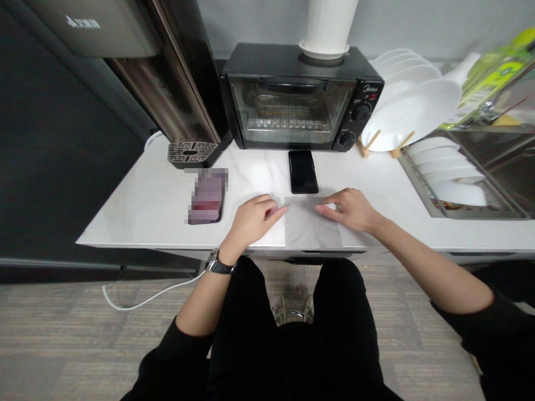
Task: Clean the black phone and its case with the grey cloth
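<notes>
A thin, smooth grey sheet (311, 228) lies on the white counter between my hands, its lower edge at the counter's front; I cannot tell whether it is cloth or plastic. At the sheet's left edge is my left hand (256, 216), fingers curled, with thumb and forefinger closed on that edge. My right hand (353, 209) rests over the sheet's upper right part. A small white piece (332, 206) shows between its thumb and fingers; its kind cannot be made out. Just beyond the sheet lies a black phone (303, 172), screen dark.
Left of my hands lies a second phone (208, 197), its screen blurred out. A toaster oven (292, 100) stands behind, with a white pot (330, 28) on top. A drink dispenser (167, 83) is at left. White plates (413, 111) and a sink (501, 213) are at right.
</notes>
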{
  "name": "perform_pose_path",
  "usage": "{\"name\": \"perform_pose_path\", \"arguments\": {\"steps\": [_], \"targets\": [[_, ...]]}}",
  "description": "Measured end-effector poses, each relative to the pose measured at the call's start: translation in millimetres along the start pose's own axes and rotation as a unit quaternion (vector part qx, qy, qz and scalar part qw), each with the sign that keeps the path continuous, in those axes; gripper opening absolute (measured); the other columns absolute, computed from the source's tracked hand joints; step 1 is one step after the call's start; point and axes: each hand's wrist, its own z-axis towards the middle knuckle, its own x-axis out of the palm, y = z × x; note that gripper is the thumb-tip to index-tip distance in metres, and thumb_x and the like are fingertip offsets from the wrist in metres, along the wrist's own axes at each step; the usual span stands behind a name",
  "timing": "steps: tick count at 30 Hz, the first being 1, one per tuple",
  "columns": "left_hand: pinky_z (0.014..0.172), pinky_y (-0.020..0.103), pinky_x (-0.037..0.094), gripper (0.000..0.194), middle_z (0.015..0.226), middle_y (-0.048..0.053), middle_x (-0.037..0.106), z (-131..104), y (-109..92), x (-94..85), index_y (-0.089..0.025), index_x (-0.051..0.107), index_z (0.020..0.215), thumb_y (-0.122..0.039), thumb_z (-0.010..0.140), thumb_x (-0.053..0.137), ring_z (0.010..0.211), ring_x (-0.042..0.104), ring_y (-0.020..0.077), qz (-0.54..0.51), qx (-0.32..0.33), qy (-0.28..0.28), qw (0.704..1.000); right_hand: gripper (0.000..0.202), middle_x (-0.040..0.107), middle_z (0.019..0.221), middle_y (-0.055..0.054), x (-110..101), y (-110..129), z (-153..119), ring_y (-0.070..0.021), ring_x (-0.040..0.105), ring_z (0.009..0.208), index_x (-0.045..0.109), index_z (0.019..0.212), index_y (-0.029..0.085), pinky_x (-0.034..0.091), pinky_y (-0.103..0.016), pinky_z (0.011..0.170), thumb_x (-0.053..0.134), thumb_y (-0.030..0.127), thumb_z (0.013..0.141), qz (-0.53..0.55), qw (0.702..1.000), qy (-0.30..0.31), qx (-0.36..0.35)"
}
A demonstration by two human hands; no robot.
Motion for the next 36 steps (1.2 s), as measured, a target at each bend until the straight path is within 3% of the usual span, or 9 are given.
{"name": "perform_pose_path", "arguments": {"steps": [4,8,17,23,27,30,34,36], "targets": [[0.067,0.031,0.033,0.049,0.077,0.0,0.058,0,0,0.2,-0.02,0.05,0.067,-0.049,0.106,0.054,0.071,0.051,0.0146,-0.005,-0.003,-0.001,1.0,0.06,0.059,0.058,-0.004,0,-5,1,-0.0121,0.042,0.055,0.068,0.063,0.02,0.023,-0.03,0.064,0.039,0.058,0.098,-0.04,0.999,0.001,-0.019],[0.067,0.031,0.033,0.048,0.076,0.001,0.058,0,1,0.2,-0.02,0.052,0.067,-0.049,0.105,0.054,0.071,0.051,0.0151,-0.003,-0.001,-0.002,1.0,0.059,0.064,0.063,-0.005,0,-7,1,-0.0126,0.042,0.055,0.072,0.071,0.02,0.021,-0.031,0.064,0.038,0.06,0.098,-0.056,0.998,-0.015,-0.016],[0.068,0.031,0.034,0.048,0.075,0.0,0.055,0,0,1.1,-0.02,0.05,0.067,-0.048,0.105,0.054,0.072,0.051,0.0149,-0.005,-0.007,0.0,1.0,0.062,0.063,0.062,-0.004,2,-12,-5,-0.0124,0.042,0.055,0.068,0.067,0.019,0.02,-0.03,0.064,0.036,0.062,0.099,-0.064,0.997,-0.039,-0.006],[0.066,0.03,0.034,0.042,0.072,-0.001,0.053,0,-2,-6.2,-0.02,0.052,0.07,-0.043,0.105,0.055,0.068,0.049,0.0135,-0.066,-0.017,-0.017,0.998,0.068,0.067,0.067,-0.006,-1,-10,-16,-0.0141,0.05,0.059,0.07,0.075,0.019,0.02,-0.03,0.063,0.03,0.067,0.102,-0.072,0.994,-0.076,0.0],[0.066,0.029,0.038,0.04,0.074,-0.002,0.057,-13,-32,-13.4,-0.02,0.053,0.073,-0.044,0.104,0.056,0.068,0.053,0.012,-0.093,0.005,0.002,0.996,0.07,0.071,0.08,-0.006,-7,4,-40,-0.0159,0.059,0.068,0.07,0.085,0.019,0.022,-0.031,0.063,0.038,0.08,0.097,-0.097,0.989,-0.085,-0.072],[0.063,0.029,0.038,0.042,0.074,-0.003,0.06,-25,-66,-13.3,-0.02,0.055,0.074,-0.052,0.101,0.062,0.067,0.055,0.0118,-0.068,0.07,0.03,0.995,0.072,0.071,0.084,-0.006,-6,22,-63,-0.0177,0.062,0.074,0.066,0.088,0.019,0.026,-0.032,0.065,0.04,0.087,0.092,-0.079,0.987,-0.081,-0.113],[0.06,0.033,0.038,0.038,0.076,-0.002,0.064,-31,-100,-7.4,-0.022,0.059,0.078,-0.053,0.098,0.066,0.067,0.057,0.0142,0.033,0.166,0.018,0.985,0.075,0.069,0.084,-0.005,3,41,-85,-0.0177,0.063,0.077,0.062,0.087,0.02,0.03,-0.031,0.066,0.031,0.087,0.094,0.015,0.993,-0.045,-0.111],[0.058,0.035,0.038,0.036,0.076,-0.002,0.064,-29,-108,-3.0,-0.022,0.059,0.079,-0.05,0.1,0.064,0.068,0.059,0.0152,0.063,0.194,0.026,0.979,0.073,0.071,0.087,-0.005,9,49,-91,-0.0175,0.064,0.078,0.065,0.087,0.02,0.031,-0.031,0.067,0.037,0.087,0.093,0.055,0.993,-0.032,-0.095]]}}
